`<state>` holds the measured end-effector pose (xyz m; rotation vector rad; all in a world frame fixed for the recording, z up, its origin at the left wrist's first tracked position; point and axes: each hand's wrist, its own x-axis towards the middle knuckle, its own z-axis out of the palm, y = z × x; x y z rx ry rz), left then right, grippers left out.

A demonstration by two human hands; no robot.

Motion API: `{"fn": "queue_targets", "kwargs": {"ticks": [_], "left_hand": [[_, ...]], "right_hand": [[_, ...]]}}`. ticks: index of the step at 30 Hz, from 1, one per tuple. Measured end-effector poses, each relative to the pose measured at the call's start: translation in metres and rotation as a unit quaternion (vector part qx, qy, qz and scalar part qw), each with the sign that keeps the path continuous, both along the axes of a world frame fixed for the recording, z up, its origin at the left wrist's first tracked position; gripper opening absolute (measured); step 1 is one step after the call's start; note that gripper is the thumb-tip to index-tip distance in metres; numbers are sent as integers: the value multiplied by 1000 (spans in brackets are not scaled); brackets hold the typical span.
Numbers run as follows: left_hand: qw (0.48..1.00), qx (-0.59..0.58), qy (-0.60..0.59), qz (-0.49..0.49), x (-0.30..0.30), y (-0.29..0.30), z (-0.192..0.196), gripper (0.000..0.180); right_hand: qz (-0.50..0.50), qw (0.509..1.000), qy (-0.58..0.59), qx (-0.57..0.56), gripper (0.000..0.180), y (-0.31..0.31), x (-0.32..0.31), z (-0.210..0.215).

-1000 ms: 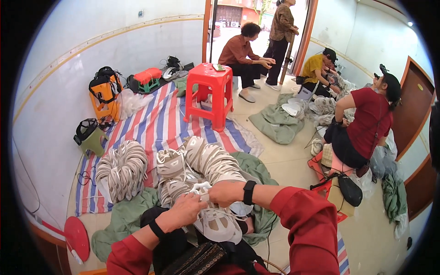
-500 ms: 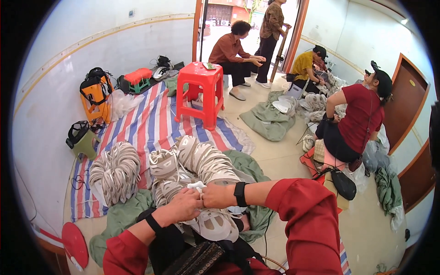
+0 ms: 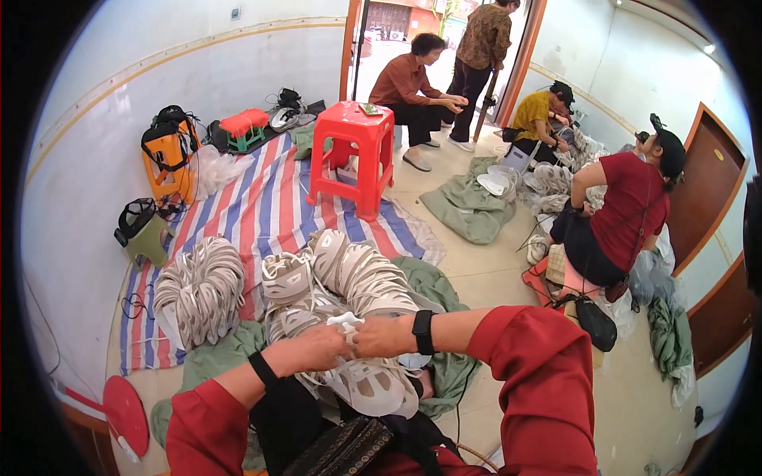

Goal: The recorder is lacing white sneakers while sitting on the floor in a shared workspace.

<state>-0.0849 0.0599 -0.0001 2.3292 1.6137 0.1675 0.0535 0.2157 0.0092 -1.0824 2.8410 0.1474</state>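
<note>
Over my lap lies a beige and white shoe upper (image 3: 375, 389), its wide cut-out end toward me. My left hand (image 3: 319, 347) and my right hand (image 3: 384, 337) meet at its top, both closed with the fingers pinched together. Between them pokes up a small white piece (image 3: 344, 319), perhaps part of the upper or its lace; the fingertips hide where it joins. Just beyond my hands, nested rows of similar shoe uppers (image 3: 361, 274) with loose laces lie close together. Another stack of uppers (image 3: 200, 292) sits to the left.
Ahead, a red plastic stool (image 3: 349, 155) stands on a striped tarp (image 3: 238, 206). Green cloth (image 3: 429, 289) spreads under the uppers. An orange stool (image 3: 168, 163) and a small green stool (image 3: 144, 234) line the left wall. Co-workers sit at the right; two people are by the doorway.
My head view has shifted slightly. Both hands stay together at the upper, with small finger shifts. By the door, the standing person has turned away and the seated one's hands have moved.
</note>
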Motion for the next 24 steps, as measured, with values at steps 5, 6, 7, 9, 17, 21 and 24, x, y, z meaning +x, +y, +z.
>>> {"fn": "queue_targets", "kwargs": {"ticks": [5, 6, 7, 9, 17, 21, 24], "left_hand": [[999, -46, 23, -3, 8, 5, 17, 12], [997, -71, 32, 9, 9, 7, 16, 14], [994, -97, 41, 21, 9, 7, 15, 16], [995, -90, 37, 17, 10, 10, 18, 15], [997, -46, -66, -1, 1, 7, 12, 9], [991, -133, -26, 0, 4, 17, 16, 16], [986, -162, -45, 3, 1, 17, 8, 13]], "right_hand": [[-16, 999, -14, 29, 8, -3, 0, 2], [-14, 999, -14, 29, 8, -6, -1, 5], [-8, 1000, -10, 23, 8, -9, -2, 8], [-8, 1000, -7, 18, 8, -7, -1, 6], [-24, 1000, -8, -7, 11, -1, -1, 8], [-61, 996, -52, -32, 11, -5, -7, 8], [-72, 994, -74, -31, 10, -4, -9, 9]]}}
